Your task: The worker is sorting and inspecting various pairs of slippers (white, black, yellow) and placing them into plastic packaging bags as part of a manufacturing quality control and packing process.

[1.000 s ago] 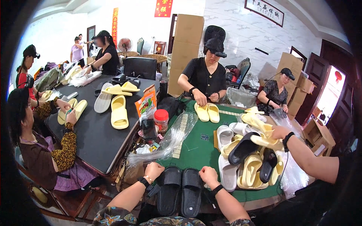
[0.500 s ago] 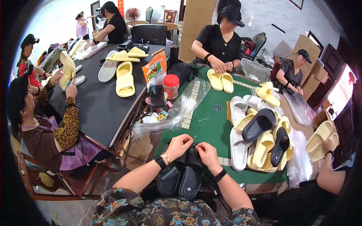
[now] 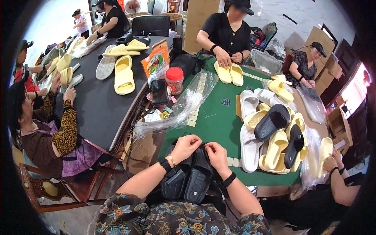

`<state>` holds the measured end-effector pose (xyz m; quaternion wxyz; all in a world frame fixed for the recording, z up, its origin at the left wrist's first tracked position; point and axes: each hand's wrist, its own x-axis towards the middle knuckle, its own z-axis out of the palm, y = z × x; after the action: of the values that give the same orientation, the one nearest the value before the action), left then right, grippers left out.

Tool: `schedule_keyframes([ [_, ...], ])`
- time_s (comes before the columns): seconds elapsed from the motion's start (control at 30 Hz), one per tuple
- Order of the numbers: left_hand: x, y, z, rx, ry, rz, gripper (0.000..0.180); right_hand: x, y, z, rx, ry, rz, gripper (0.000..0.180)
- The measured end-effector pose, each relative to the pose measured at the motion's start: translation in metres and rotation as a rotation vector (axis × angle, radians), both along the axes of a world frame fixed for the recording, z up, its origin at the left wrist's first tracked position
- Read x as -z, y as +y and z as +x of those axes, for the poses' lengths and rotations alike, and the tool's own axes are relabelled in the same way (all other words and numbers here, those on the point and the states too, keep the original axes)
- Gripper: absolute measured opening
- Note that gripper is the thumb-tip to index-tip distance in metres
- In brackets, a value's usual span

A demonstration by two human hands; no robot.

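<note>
Pinching black slippers (image 3: 192, 176), table edge (image 3: 235, 161), both hands (image 3: 187, 145).

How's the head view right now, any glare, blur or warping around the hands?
Head view: both hands, left hand and right hand, and the pair of black rubber slippers look sharp; fisheye bends the green felt table edges; bright glare washes out the window at right; corners are black vignette.

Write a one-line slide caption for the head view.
Both hands, left hand and right hand, pinch at a pair of black slippers beside the green table.
</note>
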<state>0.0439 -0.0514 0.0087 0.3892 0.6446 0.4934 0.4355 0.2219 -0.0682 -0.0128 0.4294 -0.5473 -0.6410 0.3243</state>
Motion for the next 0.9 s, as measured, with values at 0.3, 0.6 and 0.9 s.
schedule_keyframes([
  [0.3,0.007,0.000,0.003,-0.004,0.085,-0.003,0.016,-0.002,-0.001,-0.002,-0.031,-0.038,0.109,0.011],
  [0.6,0.005,-0.002,0.004,0.013,0.084,0.047,0.016,-0.001,-0.001,-0.002,-0.037,-0.052,0.110,0.010],
  [0.9,0.009,-0.001,0.004,0.006,0.082,0.114,0.016,-0.002,-0.001,-0.002,-0.032,-0.058,0.103,0.012],
])
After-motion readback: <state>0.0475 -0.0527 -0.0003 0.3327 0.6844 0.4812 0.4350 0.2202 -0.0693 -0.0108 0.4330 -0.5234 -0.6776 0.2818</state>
